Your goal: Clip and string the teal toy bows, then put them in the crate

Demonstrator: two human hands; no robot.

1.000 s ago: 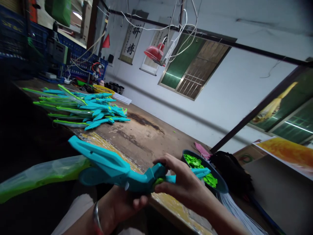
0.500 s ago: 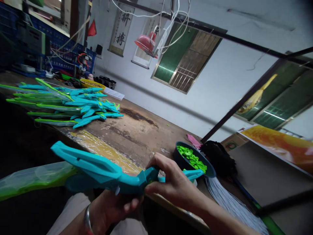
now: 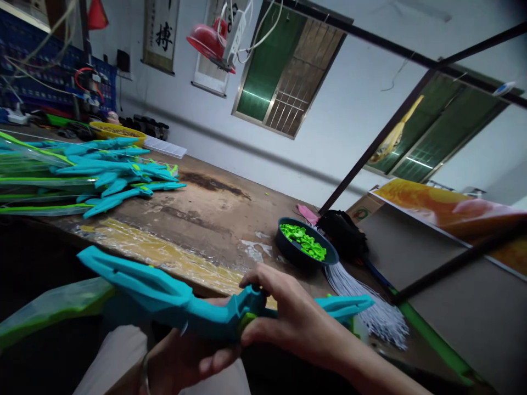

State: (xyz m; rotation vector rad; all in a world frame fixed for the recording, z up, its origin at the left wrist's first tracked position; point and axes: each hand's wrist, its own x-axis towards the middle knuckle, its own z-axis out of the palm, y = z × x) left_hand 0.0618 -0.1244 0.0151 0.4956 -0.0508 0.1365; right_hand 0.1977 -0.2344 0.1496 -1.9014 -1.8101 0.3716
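Observation:
A turquoise plastic toy bow (image 3: 152, 285) with a green and translucent limb lies across the front of the view, above my lap. My left hand (image 3: 193, 354), with a metal bangle at the wrist, supports its middle from below, fingers curled around it. My right hand (image 3: 284, 307) grips the narrow central part, thumb in front near a green piece (image 3: 246, 322) and forefinger over the top. Beyond my right hand sticks out the bow's other turquoise end (image 3: 346, 307). Part of the middle is hidden behind my fingers.
Similar toy bows (image 3: 107, 170) are piled on the wooden table (image 3: 206, 214) at left. A dark bowl (image 3: 307, 260) holds green plastic parts, beside a bundle of white cords (image 3: 366, 307). A yellow basin (image 3: 119, 131) stands further back. A red lamp (image 3: 208, 41) hangs overhead.
The view has turned right, so the table and pile shift left. The toy bow stays in both hands, and a green piece shows more clearly by my right thumb.

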